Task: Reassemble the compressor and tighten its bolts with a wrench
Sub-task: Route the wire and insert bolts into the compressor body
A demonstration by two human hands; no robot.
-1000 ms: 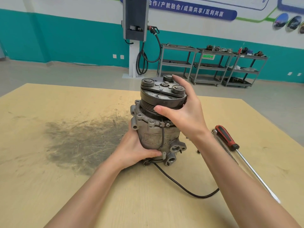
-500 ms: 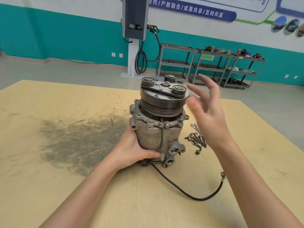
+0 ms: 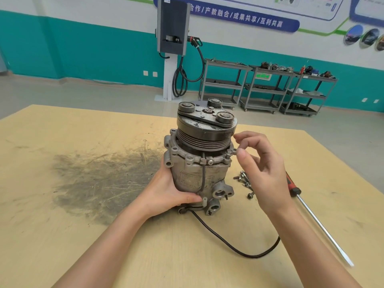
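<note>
Compressor (image 3: 199, 163) upright on counter (image 3: 83, 235), my left hand (image 3: 168, 192) gripping its body. Right hand (image 3: 264, 173) fingers loose, empty, beside flange. Bolts (image 3: 244, 181) just behind it: fetch one, seat it.

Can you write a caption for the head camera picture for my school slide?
Left hand steadies the upright compressor on the table; right hand hovers beside it, near loose bolts.

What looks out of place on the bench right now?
Loose silver bolts lie scattered on the tan wooden table right of the upright grey metal compressor, not fitted yet. A dark grimy smear stains the table on its left.
</note>
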